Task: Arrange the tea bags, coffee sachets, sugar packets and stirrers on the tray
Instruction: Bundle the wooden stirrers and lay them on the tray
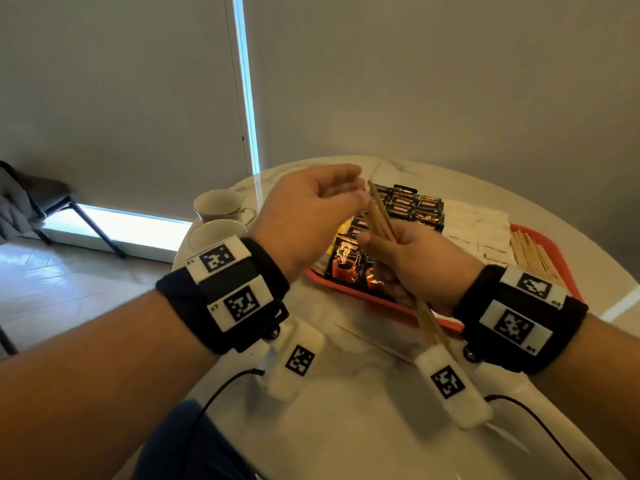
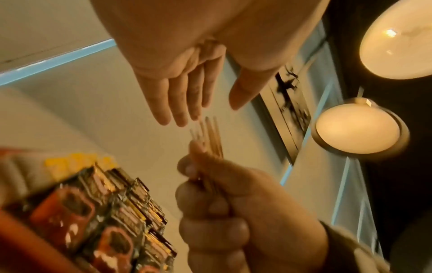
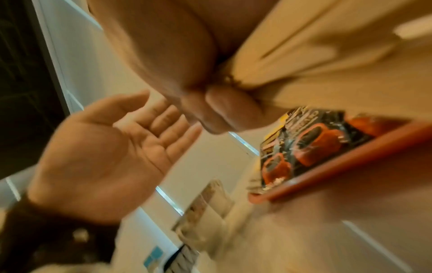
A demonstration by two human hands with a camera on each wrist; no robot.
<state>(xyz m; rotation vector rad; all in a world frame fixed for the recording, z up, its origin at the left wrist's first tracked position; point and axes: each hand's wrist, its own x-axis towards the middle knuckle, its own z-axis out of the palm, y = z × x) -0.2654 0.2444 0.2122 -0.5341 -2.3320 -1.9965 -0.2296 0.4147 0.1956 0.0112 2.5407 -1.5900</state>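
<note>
Marble-patterned round table (image 1: pixel 346 427) carries a red tray (image 1: pixel 550 244), which lies just beyond both raised hands. On the tray, black coffee sachets (image 1: pixel 412 202) fill the far left portion, larger coffee sachets printed with a red cup (image 1: pixel 346 265) lie at the near left, white packets (image 1: pixel 481 226) occupy the middle, and a row of wooden stirrers (image 1: pixel 530 251) lies at the right end. Two pale cups (image 1: pixel 218 206) stand on the table left of the tray. The right hand (image 1: pixel 426 261) is clenched around a bundle of stirrers (image 1: pixel 381 216), held above the tray's near edge; the bundle's long axis runs steeply, upper ends tilted away and to the left, lower ends pointing down toward the person. The left hand (image 1: pixel 308 209) is released, fingers nearly straight and holding nothing, with fingertips (image 2: pixel 180 120) just beside the bundle's upper ends; actual contact cannot be confirmed. A single loose stirrer (image 1: pixel 374 342) lies on the table, near the tray's front edge. Assessment: the left hand appears placed to square the bundle's tips; the tray's stirrer row lies right of the grasping hand, so the right hand is nearer for the placement, and the bundle would need turning to match that row.
</note>
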